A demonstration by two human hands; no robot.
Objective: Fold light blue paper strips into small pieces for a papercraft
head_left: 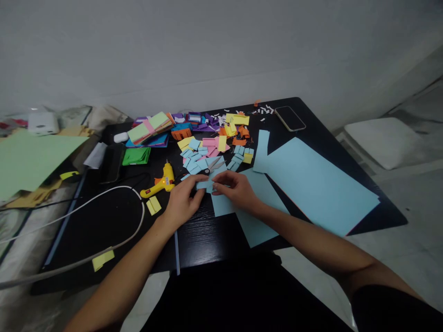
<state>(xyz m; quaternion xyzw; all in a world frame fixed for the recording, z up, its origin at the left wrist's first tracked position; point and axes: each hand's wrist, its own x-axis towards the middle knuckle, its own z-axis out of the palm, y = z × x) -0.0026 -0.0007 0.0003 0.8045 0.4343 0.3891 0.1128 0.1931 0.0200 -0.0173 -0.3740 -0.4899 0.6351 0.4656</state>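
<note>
A small light blue paper piece [204,185] is held between my two hands, above the black table. My left hand [185,198] pinches its left end between thumb and fingers. On its right end close the thumb and fingers of my right hand [237,188]. Scissors [214,165] lie just beyond the hands, beside a pile of folded blue paper pieces [194,159]. Under my right hand are a cut blue sheet [221,207] and a larger blue sheet [258,228]. Left of my left hand sits a yellow hot glue gun [164,180].
Large blue sheets [321,184] and a phone [290,118] are on the right. Folded green papers [136,156], pink pieces [209,143] and purple pieces [209,123] lie toward the wall. A white cable [142,216] loops across the left side. A white stool [384,138] stands at right.
</note>
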